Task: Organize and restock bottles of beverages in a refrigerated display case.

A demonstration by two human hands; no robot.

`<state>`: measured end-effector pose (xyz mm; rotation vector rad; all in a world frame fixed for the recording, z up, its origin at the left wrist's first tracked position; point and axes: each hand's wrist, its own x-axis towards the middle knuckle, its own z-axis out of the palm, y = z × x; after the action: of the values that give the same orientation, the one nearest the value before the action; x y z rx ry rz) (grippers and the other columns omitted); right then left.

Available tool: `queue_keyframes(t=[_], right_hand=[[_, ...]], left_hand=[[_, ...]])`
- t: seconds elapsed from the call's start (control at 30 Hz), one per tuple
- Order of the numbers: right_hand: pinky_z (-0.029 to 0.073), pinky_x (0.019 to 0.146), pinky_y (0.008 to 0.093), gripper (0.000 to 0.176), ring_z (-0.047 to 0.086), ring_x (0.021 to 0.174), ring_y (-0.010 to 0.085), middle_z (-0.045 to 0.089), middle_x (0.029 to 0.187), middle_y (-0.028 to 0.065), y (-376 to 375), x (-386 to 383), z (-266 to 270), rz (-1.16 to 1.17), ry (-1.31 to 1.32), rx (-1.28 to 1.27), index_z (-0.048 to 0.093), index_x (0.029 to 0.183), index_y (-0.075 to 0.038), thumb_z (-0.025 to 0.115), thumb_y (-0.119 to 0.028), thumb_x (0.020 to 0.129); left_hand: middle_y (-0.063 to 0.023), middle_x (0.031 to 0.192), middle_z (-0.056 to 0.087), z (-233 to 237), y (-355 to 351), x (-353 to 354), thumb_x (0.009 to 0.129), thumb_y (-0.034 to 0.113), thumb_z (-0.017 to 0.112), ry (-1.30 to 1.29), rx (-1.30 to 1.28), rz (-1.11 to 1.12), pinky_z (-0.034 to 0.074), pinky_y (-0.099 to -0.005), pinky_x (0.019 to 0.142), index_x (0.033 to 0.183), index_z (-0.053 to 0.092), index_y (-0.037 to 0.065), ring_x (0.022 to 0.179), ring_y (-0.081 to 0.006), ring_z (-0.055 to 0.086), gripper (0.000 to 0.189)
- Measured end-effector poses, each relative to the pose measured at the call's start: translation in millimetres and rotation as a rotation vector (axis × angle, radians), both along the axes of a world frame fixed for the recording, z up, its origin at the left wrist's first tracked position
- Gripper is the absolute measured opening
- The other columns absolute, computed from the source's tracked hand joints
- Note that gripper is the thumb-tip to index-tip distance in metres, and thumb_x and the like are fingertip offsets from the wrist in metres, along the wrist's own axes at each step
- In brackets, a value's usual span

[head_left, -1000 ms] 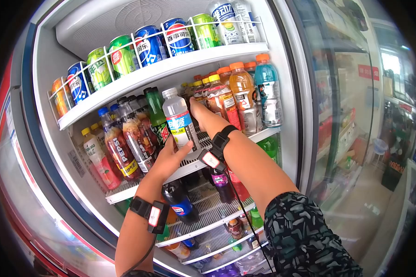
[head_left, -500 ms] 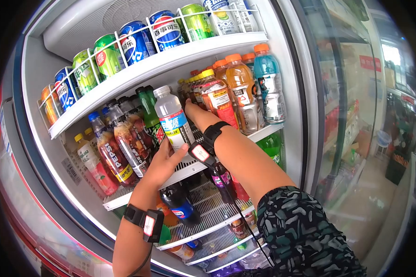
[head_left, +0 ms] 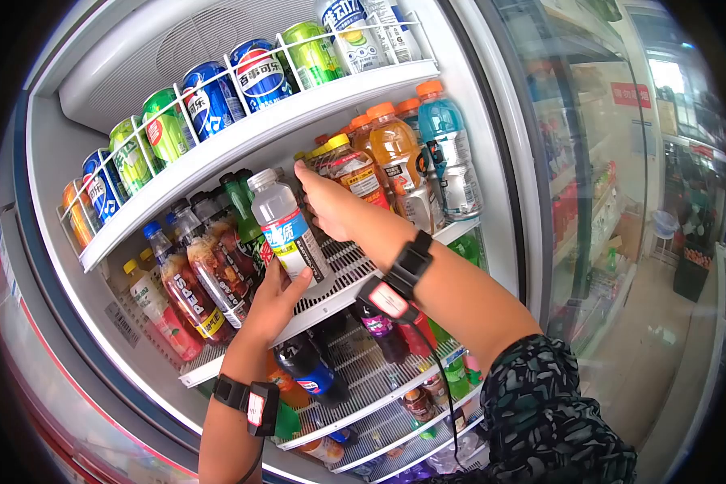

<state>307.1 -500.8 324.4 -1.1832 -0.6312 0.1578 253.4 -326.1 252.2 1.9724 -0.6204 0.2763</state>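
My left hand (head_left: pixel 277 300) is wrapped round the lower part of a clear drink bottle (head_left: pixel 289 230) with a white cap and a blue, white and yellow label. The bottle tilts slightly at the front of the middle fridge shelf (head_left: pixel 331 309). My right hand (head_left: pixel 328 199) reaches in just right of that bottle, open, its fingers stretched and no object seen in it. Close by on its right are yellow-capped bottles (head_left: pixel 355 171) with red labels and an orange drink bottle (head_left: pixel 397 157). Left of the held bottle stand a green bottle (head_left: pixel 242 206) and dark cola bottles (head_left: pixel 187 294).
Above runs a wire-railed shelf of cans (head_left: pixel 258 74). A blue drink bottle (head_left: pixel 450 149) stands at the shelf's right end. Lower shelves hold more bottles, one a dark Pepsi bottle (head_left: pixel 312 371). The glass door (head_left: pixel 577 202) stands at the right; cables hang from my wrist straps.
My right hand has drawn back from deep between the bottles, towards me, and its fingers now show. The left hand keeps hold of the white-capped bottle. The view has shifted a little.
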Motion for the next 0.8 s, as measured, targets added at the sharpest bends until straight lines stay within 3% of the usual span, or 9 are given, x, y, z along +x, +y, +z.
queue_keyframes(t=[0.23, 0.3, 0.33, 0.4, 0.43, 0.47, 0.6, 0.7, 0.8], right_hand=[[0.008, 0.121, 0.0457, 0.092, 0.008, 0.152, 0.0308, 0.010, 0.163, 0.0210, -29.5, -21.7, -45.9, -0.018, -0.133, -0.189, 0.012, 0.157, -0.002, 0.035, -0.068, 0.097], [0.017, 0.120, 0.0412, 0.088, 0.020, 0.149, 0.0290, 0.022, 0.160, 0.0221, -29.8, 14.6, -64.6, -0.084, -0.191, -0.254, 0.022, 0.153, 0.003, 0.033, -0.065, 0.099], [0.038, 0.108, 0.0405, 0.096, 0.051, 0.129, 0.0378, 0.049, 0.138, 0.0340, -21.2, 52.0, -84.3, -0.331, -0.386, -0.378, 0.040, 0.136, 0.018, 0.025, -0.068, 0.098], [0.042, 0.103, 0.0439, 0.095, 0.055, 0.123, 0.0417, 0.055, 0.128, 0.0358, -24.6, 28.8, -76.4, -0.399, -0.471, -0.596, 0.045, 0.132, 0.018, 0.024, -0.068, 0.097], [0.043, 0.102, 0.0449, 0.095, 0.056, 0.121, 0.0430, 0.057, 0.125, 0.0362, -32.1, -7.3, -71.5, -0.452, -0.488, -0.791, 0.047, 0.130, 0.019, 0.024, -0.067, 0.098], [0.046, 0.098, 0.0474, 0.090, 0.060, 0.112, 0.0444, 0.064, 0.113, 0.0330, -26.6, 1.3, -78.0, -0.525, -0.559, -0.739, 0.059, 0.118, 0.014, 0.022, -0.065, 0.098], [0.050, 0.089, 0.0502, 0.084, 0.067, 0.097, 0.0411, 0.070, 0.096, 0.0241, -25.3, -15.6, -75.8, -0.511, -0.607, -0.920, 0.073, 0.092, 0.004, 0.024, -0.064, 0.099], [0.050, 0.088, 0.0506, 0.083, 0.067, 0.096, 0.0410, 0.070, 0.096, 0.0244, -26.2, -22.2, -77.9, -0.542, -0.640, -0.943, 0.073, 0.093, 0.003, 0.025, -0.063, 0.099], [0.052, 0.080, 0.0507, 0.074, 0.068, 0.087, 0.0417, 0.069, 0.084, 0.0233, -19.0, -24.8, -84.2, -0.611, -0.727, -0.949, 0.072, 0.086, 0.002, 0.033, -0.059, 0.098]], left_hand=[[-0.0136, 0.132, 0.055, -2.1, 3.6, 5.4, 0.099, 0.031, 0.062, -0.012, 0.015, -0.006, 0.039, -0.0343, 0.105, 0.139, 0.038, -0.003, 0.121, -0.0196, 0.053, 0.057], [-0.0127, 0.132, 0.055, -5.7, 4.7, 8.5, 0.099, 0.031, 0.062, -0.033, -0.008, -0.045, 0.038, -0.0339, 0.105, 0.139, 0.038, -0.003, 0.121, -0.0191, 0.052, 0.058], [-0.0124, 0.131, 0.055, -6.1, 2.4, 10.6, 0.099, 0.031, 0.062, -0.013, -0.009, -0.039, 0.038, -0.0337, 0.105, 0.140, 0.038, -0.004, 0.121, -0.0188, 0.052, 0.058], [-0.0118, 0.131, 0.055, -0.7, -0.7, -1.8, 0.099, 0.030, 0.061, 0.010, -0.025, 0.006, 0.037, -0.0336, 0.106, 0.141, 0.038, -0.004, 0.123, -0.0184, 0.050, 0.058], [-0.0050, 0.128, 0.054, -4.1, 3.2, 3.2, 0.097, 0.048, 0.057, 0.026, 0.045, 0.029, 0.039, -0.0342, 0.100, 0.144, 0.039, 0.007, 0.116, -0.0168, 0.049, 0.065], [-0.0053, 0.128, 0.054, -2.9, 6.1, 4.8, 0.097, 0.048, 0.057, 0.006, 0.061, 0.037, 0.039, -0.0348, 0.100, 0.144, 0.039, 0.007, 0.117, -0.0171, 0.049, 0.065], [-0.0061, 0.130, 0.053, -4.0, 6.1, 5.6, 0.097, 0.048, 0.057, 0.000, 0.095, 0.043, 0.038, -0.0363, 0.102, 0.144, 0.040, 0.007, 0.119, -0.0177, 0.049, 0.065], [-0.0064, 0.132, 0.053, -2.9, 4.8, 4.1, 0.097, 0.048, 0.057, 0.007, 0.112, 0.074, 0.037, -0.0367, 0.104, 0.146, 0.038, 0.008, 0.121, -0.0181, 0.048, 0.067], [-0.0103, 0.137, 0.053, -2.4, 11.6, 8.2, 0.096, 0.032, 0.062, 0.074, 0.075, 0.024, 0.037, -0.0360, 0.108, 0.146, 0.037, 0.003, 0.126, -0.0194, 0.049, 0.063]])
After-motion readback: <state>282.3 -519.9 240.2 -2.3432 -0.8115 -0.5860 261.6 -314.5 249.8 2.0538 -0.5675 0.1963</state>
